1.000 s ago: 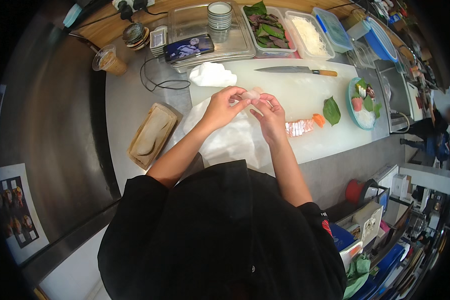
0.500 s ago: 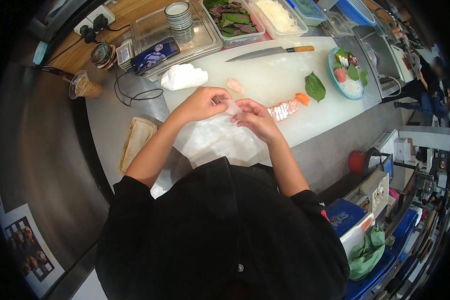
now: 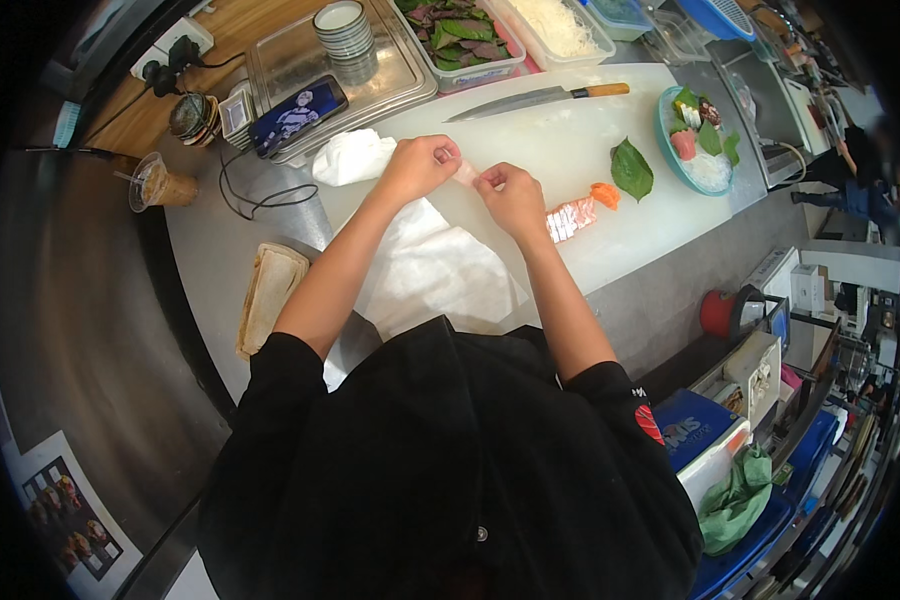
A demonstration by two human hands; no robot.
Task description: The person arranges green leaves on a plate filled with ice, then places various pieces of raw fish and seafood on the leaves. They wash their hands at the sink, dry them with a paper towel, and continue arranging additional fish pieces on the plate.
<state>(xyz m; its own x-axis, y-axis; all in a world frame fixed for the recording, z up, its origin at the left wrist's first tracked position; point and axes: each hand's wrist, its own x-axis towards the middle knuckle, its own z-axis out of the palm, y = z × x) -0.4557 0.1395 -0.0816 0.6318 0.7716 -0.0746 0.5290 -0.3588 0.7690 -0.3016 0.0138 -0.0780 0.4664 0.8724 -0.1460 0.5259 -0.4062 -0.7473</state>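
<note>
Pale fish slice, pinched at either end over the cutting board.
Beyond the white cloth, right hand and left hand each have a fingertip grip. It's likely light, soft, slippery, easily torn, best taken by its edges. A knife lies farther.

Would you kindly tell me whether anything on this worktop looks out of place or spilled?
Nothing looks spilled, but a phone with its screen lit sits by the metal tray, and a black cable lies loosely looped on the counter, left of the cutting board; both seem odd near food.
</note>
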